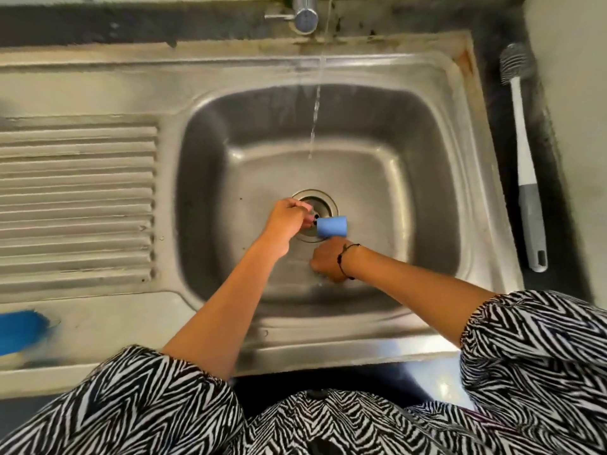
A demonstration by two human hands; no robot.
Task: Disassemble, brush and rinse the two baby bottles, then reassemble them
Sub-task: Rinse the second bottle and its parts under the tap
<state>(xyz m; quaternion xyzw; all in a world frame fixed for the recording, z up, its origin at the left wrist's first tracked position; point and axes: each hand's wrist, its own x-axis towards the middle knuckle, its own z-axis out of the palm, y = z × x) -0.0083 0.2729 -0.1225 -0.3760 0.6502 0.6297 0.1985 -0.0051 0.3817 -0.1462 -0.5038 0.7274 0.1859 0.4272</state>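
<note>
Over the drain of the steel sink [437, 178], my left hand [285, 221] pinches the left end of a small blue bottle cap [331, 226] lying sideways. Something small and pale also sits at those fingertips; I cannot make out what it is. My right hand [328, 262], with a black cord on its wrist, is curled just below the cap. What it holds is hidden, and a thin trickle of water falls beneath it. No bottle body shows clearly.
The tap [305, 14] runs a thin stream [315, 110] into the basin behind my hands. A grey and white bottle brush [525, 159] lies on the dark counter right of the sink. A ribbed drainboard [75, 205] is on the left, and a blurred blue object [19, 330] sits at its front edge.
</note>
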